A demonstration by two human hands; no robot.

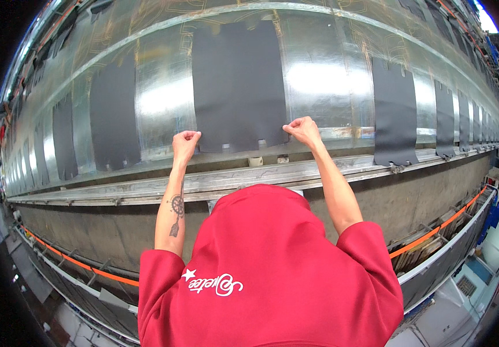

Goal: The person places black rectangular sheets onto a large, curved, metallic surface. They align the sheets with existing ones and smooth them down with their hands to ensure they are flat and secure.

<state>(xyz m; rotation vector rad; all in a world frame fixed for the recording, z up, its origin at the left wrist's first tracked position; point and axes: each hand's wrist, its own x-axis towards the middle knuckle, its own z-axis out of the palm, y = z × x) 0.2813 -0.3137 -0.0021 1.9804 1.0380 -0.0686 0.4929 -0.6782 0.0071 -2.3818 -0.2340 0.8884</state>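
Note:
A dark grey sheet (238, 81) with notched top and bottom edges lies against a long, shiny metal surface (336, 87) in front of me. My left hand (186, 141) pinches its lower left corner, fingers closed. At its lower right corner, my right hand (302, 130) also has thumb and fingers closed on the edge. Both arms reach forward from red short sleeves, the left forearm tattooed.
Similar dark sheets (113, 115) (394, 115) line the surface to either side. Below runs a metal rail (116, 188) above a grey channel (87, 231), with orange bars (87, 264) and railings along the near side. Machinery and white containers (495, 243) stand far right.

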